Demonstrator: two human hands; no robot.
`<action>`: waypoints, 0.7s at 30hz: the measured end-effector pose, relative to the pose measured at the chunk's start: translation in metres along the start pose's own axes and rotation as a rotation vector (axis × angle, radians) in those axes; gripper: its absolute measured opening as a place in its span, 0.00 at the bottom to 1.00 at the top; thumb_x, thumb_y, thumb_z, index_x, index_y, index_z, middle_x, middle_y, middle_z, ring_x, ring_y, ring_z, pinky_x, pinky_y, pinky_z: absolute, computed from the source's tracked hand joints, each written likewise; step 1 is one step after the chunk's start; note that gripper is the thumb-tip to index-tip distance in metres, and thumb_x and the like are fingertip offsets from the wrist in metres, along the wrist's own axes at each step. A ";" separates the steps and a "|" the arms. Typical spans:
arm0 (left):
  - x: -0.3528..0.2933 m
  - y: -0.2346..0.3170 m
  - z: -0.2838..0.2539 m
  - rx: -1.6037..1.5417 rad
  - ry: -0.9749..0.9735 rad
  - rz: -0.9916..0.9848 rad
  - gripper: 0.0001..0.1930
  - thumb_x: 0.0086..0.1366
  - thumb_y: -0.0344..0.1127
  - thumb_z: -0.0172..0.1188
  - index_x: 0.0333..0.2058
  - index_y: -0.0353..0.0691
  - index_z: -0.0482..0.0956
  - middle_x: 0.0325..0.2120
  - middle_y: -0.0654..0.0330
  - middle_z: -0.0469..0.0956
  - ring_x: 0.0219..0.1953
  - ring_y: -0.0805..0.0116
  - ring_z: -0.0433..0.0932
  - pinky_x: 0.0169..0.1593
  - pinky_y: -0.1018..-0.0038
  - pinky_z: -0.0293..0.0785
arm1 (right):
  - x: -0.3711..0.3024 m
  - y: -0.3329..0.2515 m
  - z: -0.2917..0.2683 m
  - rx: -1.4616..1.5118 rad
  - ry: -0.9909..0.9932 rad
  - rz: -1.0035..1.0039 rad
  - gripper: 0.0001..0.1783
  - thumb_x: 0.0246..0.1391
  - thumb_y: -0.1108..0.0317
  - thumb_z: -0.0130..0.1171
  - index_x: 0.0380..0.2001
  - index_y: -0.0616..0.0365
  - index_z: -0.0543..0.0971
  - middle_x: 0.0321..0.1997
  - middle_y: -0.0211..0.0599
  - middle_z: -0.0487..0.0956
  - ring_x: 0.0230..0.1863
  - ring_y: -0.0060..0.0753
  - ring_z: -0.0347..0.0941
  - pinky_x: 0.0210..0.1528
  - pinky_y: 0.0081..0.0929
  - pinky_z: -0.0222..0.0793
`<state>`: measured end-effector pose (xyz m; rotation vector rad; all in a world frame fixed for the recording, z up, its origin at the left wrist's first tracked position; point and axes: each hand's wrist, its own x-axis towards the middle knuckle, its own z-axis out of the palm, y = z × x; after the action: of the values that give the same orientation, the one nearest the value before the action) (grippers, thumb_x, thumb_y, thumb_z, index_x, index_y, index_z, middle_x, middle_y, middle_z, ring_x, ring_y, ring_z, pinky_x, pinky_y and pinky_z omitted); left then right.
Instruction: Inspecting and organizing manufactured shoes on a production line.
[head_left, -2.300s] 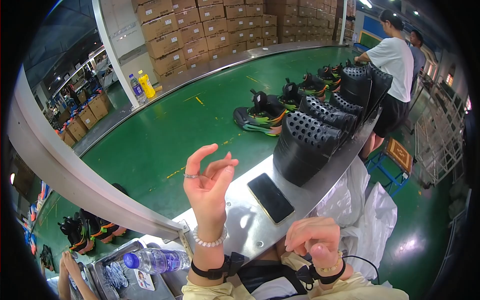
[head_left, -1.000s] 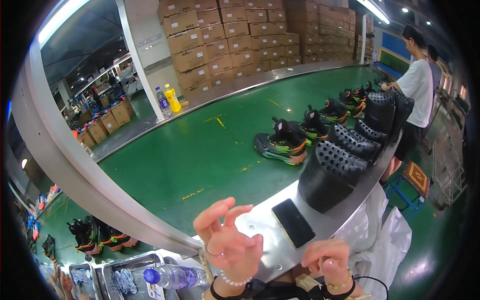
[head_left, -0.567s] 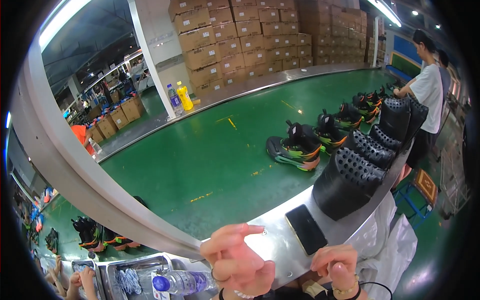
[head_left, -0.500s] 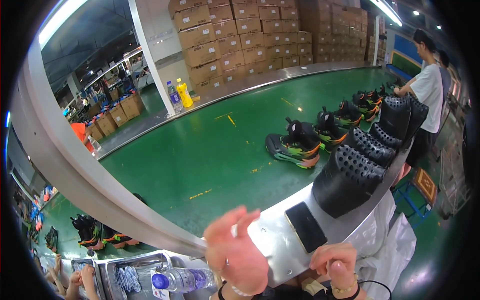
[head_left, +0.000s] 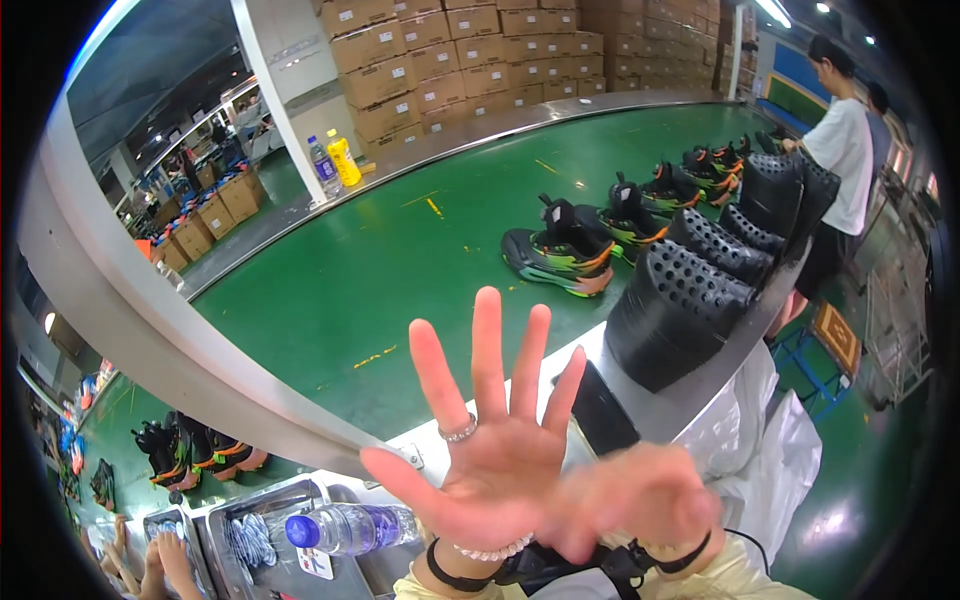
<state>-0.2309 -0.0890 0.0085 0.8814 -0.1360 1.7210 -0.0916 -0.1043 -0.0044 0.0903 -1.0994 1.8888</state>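
Note:
My left hand (head_left: 505, 455) is raised in front of me with palm turned toward me and fingers spread, holding nothing. It wears a ring and a beaded bracelet. My right hand (head_left: 640, 495) is smeared by motion at the heel of the left palm; it overlaps that hand, and whether they touch I cannot tell. Behind the hands a dark phone (head_left: 598, 415) lies on the metal ledge (head_left: 685, 425), partly covered by my fingers. Black tall pieces with perforated tops (head_left: 668, 325) stand beyond it. The nearest black sneaker (head_left: 560, 250) with orange and green trim sits on the green belt.
A water bottle (head_left: 350, 528) lies by a metal tray (head_left: 215, 530) at lower left, near another person's hands (head_left: 170, 560). A white post (head_left: 200, 350) rises at left. Two bottles (head_left: 335, 165) stand across the belt (head_left: 400, 260). A person (head_left: 845, 150) stands far right.
My left hand has opened out, its fingers spreading upward with the palm toward me. The right hand has moved left to overlap it. The view has shifted slightly.

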 end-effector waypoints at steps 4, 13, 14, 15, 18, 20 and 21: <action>-0.001 -0.005 -0.002 0.069 -0.014 0.049 0.39 0.65 0.74 0.27 0.70 0.67 0.38 0.72 0.61 0.33 0.73 0.53 0.37 0.71 0.48 0.33 | 0.021 -0.004 0.003 -0.505 0.203 -0.188 0.37 0.58 0.41 0.50 0.50 0.70 0.71 0.58 0.63 0.70 0.63 0.59 0.63 0.65 0.53 0.53; 0.006 0.011 0.006 -0.382 0.277 0.064 0.34 0.70 0.60 0.40 0.69 0.51 0.49 0.71 0.55 0.42 0.73 0.54 0.39 0.72 0.52 0.36 | 0.041 0.014 -0.009 -0.799 0.391 -0.693 0.34 0.55 0.47 0.56 0.49 0.72 0.73 0.49 0.54 0.78 0.54 0.53 0.73 0.58 0.47 0.64; 0.007 0.016 0.006 -0.378 0.280 0.068 0.34 0.70 0.60 0.40 0.69 0.51 0.49 0.71 0.55 0.42 0.73 0.54 0.39 0.72 0.52 0.36 | 0.030 0.015 -0.006 -0.794 0.389 -0.689 0.34 0.55 0.47 0.56 0.49 0.72 0.73 0.49 0.54 0.78 0.54 0.53 0.73 0.58 0.47 0.64; 0.008 0.021 0.006 -0.492 0.349 0.050 0.35 0.69 0.63 0.39 0.69 0.54 0.50 0.71 0.57 0.44 0.73 0.56 0.41 0.73 0.54 0.36 | 0.013 0.010 -0.003 -0.470 0.172 -0.343 0.36 0.57 0.42 0.53 0.48 0.72 0.73 0.48 0.57 0.78 0.53 0.55 0.73 0.59 0.50 0.64; 0.010 0.031 0.007 -0.646 0.464 0.008 0.34 0.68 0.63 0.42 0.67 0.54 0.54 0.71 0.58 0.47 0.72 0.58 0.42 0.73 0.56 0.38 | 0.013 -0.014 0.003 -0.025 -0.210 0.354 0.37 0.54 0.45 0.57 0.47 0.76 0.73 0.48 0.59 0.77 0.52 0.55 0.74 0.53 0.45 0.69; 0.011 0.030 0.004 -0.755 0.464 -0.012 0.33 0.68 0.61 0.45 0.67 0.53 0.55 0.70 0.58 0.47 0.73 0.58 0.41 0.73 0.56 0.38 | 0.028 0.002 0.005 -0.927 0.117 -0.301 0.40 0.58 0.35 0.49 0.45 0.72 0.73 0.38 0.61 0.80 0.51 0.59 0.74 0.57 0.54 0.65; 0.011 0.028 -0.001 -0.782 0.466 -0.024 0.33 0.68 0.59 0.46 0.66 0.52 0.55 0.70 0.57 0.46 0.73 0.58 0.41 0.73 0.56 0.39 | 0.039 0.016 -0.005 -1.114 0.360 -0.722 0.40 0.58 0.36 0.51 0.42 0.72 0.76 0.38 0.60 0.80 0.52 0.61 0.73 0.56 0.54 0.65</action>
<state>-0.2569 -0.0902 0.0242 -0.0932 -0.4434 1.6071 -0.1238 -0.0775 0.0001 -0.4142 -1.4480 0.4809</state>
